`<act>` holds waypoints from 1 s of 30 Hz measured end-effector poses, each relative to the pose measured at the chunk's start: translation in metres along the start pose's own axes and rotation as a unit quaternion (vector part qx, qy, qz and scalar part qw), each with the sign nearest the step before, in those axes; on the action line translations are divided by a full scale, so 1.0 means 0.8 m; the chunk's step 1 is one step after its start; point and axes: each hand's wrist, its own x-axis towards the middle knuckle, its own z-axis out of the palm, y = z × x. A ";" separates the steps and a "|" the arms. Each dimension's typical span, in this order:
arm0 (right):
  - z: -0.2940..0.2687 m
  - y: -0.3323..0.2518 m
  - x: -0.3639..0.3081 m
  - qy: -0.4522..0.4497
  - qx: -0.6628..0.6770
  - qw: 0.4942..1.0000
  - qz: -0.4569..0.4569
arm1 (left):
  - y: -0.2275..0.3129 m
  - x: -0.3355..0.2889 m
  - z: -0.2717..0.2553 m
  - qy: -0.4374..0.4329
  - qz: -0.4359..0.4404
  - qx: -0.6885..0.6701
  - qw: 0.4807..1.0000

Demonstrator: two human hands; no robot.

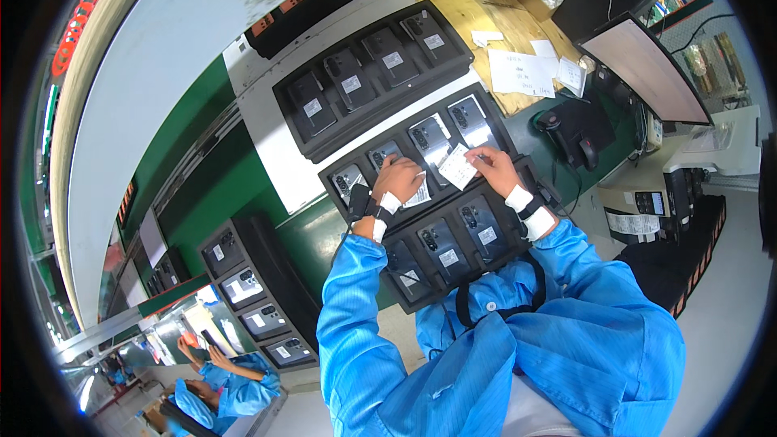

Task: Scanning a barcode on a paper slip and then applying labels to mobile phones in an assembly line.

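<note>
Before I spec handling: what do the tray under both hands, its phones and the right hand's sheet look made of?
Tray: likely foam, matte black, thick cut-out walls; plastic possible.
Phones: glossy dark backs, glass or plastic, showing bright reflections.
Sheet: probably paper, matte white, thin, crisp-edged; backing unclear.

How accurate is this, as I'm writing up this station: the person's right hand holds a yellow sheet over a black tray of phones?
Not quite: the sheet is white, not yellow, as the head view shows. The right hand does hold it over a black tray of phones.
</note>
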 end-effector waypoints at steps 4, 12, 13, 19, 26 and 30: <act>0.051 0.004 0.030 0.049 0.101 0.991 -0.076 | 0.011 -0.019 -0.022 0.016 0.027 -0.001 0.999; 0.141 -0.027 0.054 -0.110 -0.080 0.987 -0.089 | 0.013 -0.085 -0.033 0.114 0.017 -0.054 0.992; 0.136 -0.028 0.050 -0.065 -0.190 0.967 -0.160 | 0.014 -0.088 -0.033 0.122 0.013 -0.061 0.991; 0.149 -0.022 0.053 -0.078 -0.424 0.844 -0.320 | 0.014 -0.090 -0.031 0.130 0.014 -0.069 0.989; 0.132 -0.043 0.045 -0.035 -0.262 0.913 -0.312 | 0.044 -0.109 -0.012 0.189 -0.042 -0.116 0.974; 0.085 -0.055 -0.027 -0.275 -0.075 0.955 -0.085 | 0.079 -0.130 0.014 0.206 -0.119 -0.271 0.933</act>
